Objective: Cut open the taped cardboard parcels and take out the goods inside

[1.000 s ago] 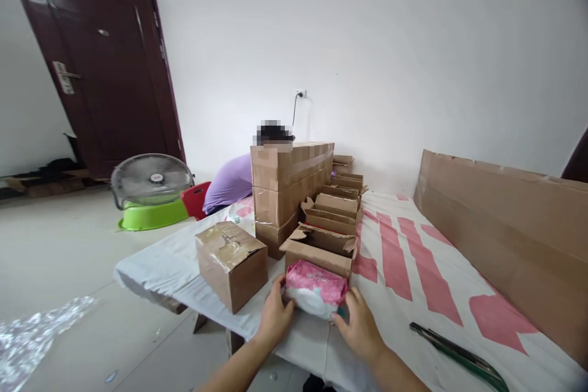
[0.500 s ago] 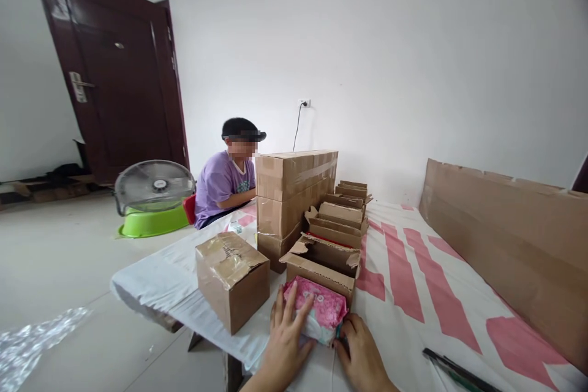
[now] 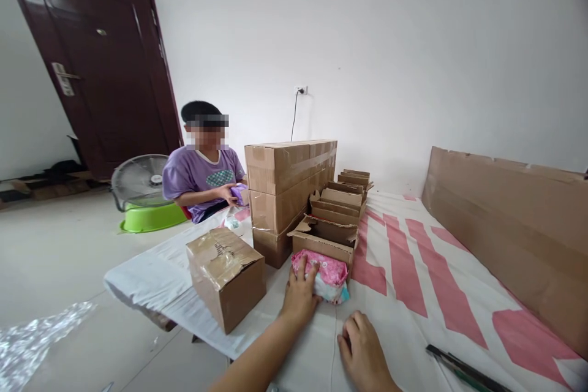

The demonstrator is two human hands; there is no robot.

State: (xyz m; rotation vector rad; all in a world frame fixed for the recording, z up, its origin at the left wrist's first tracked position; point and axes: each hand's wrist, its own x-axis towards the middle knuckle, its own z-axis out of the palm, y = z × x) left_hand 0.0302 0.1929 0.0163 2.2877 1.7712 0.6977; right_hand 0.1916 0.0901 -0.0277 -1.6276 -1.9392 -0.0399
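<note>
A soft pink-and-white packet (image 3: 328,278) lies against the near side of an open cardboard box (image 3: 321,248). My left hand (image 3: 301,291) is on the packet's left end, fingers bent over its top and thumb by its front. To the right and nearer me, my right hand (image 3: 362,349) rests on the cloth with its fingers curled together, apart from the packet; nothing shows in it. A taped carton (image 3: 225,278) stands left of my left hand. The inside of the open box is partly hidden by its front wall.
More open boxes (image 3: 342,196) run in a row toward the wall, beside a stack of taped cartons (image 3: 275,196). Across the table, a person (image 3: 202,171) holds a purple packet (image 3: 239,194). A box cutter (image 3: 463,370) lies front right; a cardboard sheet (image 3: 505,226) stands right.
The packet has moved forward against the box, my left hand with it. My right hand has come off the packet and drawn back. The other person has turned, showing a purple packet.
</note>
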